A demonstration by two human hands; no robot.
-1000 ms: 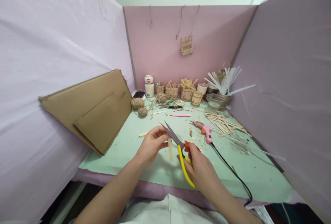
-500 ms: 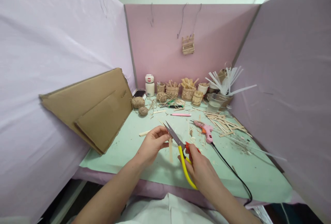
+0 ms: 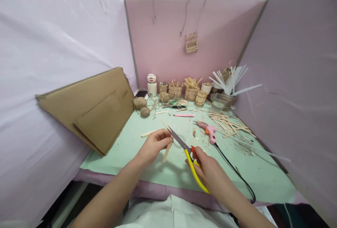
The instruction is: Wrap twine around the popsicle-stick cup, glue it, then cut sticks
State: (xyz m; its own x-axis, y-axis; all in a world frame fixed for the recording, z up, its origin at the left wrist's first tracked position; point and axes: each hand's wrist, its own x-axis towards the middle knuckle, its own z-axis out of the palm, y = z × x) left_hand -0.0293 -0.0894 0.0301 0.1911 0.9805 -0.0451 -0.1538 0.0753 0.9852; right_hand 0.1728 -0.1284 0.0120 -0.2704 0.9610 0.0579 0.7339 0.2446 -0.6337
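My left hand (image 3: 156, 146) pinches a thin flat wooden stick (image 3: 167, 153), whose lower part hangs below the fingers at a slant. A narrow tip of wood also shows above the fingers, beside the blades. My right hand (image 3: 206, 165) is wrapped round a pair of scissors (image 3: 181, 141) with yellow and red handles. Their dark blades point up and left, close to my left fingertips and the stick. The blades look nearly together; I cannot tell whether they touch the wood.
A pink glue gun (image 3: 210, 131) with a black cord lies to the right, near scattered wooden strips (image 3: 226, 124). Twine balls (image 3: 140, 102), a pink cutter (image 3: 183, 115) and small baskets (image 3: 191, 93) of sticks stand further back. Cardboard (image 3: 105, 108) leans at the left.
The wooden stick has turned in my left fingers, its lower end swinging left. The scissors have tilted further left, their handles shifting right, and the blades have come closer together.
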